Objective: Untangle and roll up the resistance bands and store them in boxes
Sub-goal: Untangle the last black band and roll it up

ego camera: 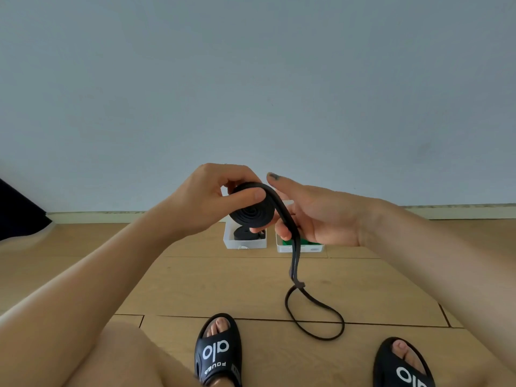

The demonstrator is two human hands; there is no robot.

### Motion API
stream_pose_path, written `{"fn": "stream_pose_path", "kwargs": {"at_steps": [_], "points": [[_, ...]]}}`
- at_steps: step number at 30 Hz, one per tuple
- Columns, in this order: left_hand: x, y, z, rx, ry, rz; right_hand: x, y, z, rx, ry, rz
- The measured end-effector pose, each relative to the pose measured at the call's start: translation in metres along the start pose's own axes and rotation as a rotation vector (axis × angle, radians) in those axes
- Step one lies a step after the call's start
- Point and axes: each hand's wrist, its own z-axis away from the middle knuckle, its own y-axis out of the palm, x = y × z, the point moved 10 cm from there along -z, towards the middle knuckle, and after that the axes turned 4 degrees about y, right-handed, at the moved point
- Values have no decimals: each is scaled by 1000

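left hand (203, 199) grips a coiled black band (252, 212); right hand (315, 216) pinches its loose tail, which hangs to the floor (223, 280).

Half-rolled black band (252, 209) in left hand (206, 199), tail through right hand (315, 216).

Both forearms reach forward. The left hand (206, 196) has curled fingers, thumb pressed flat. The right hand (312, 216) seems half open, thumb straight.
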Motion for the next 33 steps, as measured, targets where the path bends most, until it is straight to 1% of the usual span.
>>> {"fn": "stream_pose_path", "kwargs": {"at_steps": [2,5,7,10,13,18,21,25,28,30,33], "points": [[2,-2,1,-18,-6,69,3,3,3,50,-6,-41],[3,-5,0,-34,-23,141,5,2,2,39,-16,-103],[0,-4,0,3,-10,74,1,-2,0,8,4,-116],[-10,3,2,76,47,-81,-6,-7,-2,-40,25,-5],[-10,2,0,54,34,-37,-5,-9,-3,-51,26,6],[-1,-3,1,9,-1,35,-2,-1,-1,80,64,-69],[0,-3,2,17,-2,63,-2,-5,-1,38,58,-82],[-5,6,2,87,12,-35,-7,-12,-3,-44,58,6],[-6,4,0,67,4,-48,-7,-13,-2,-67,61,44],[-4,1,0,45,-10,-3,-6,-10,-2,-16,57,0],[-5,-2,1,8,-14,56,-3,-1,-3,117,39,-112]]}}
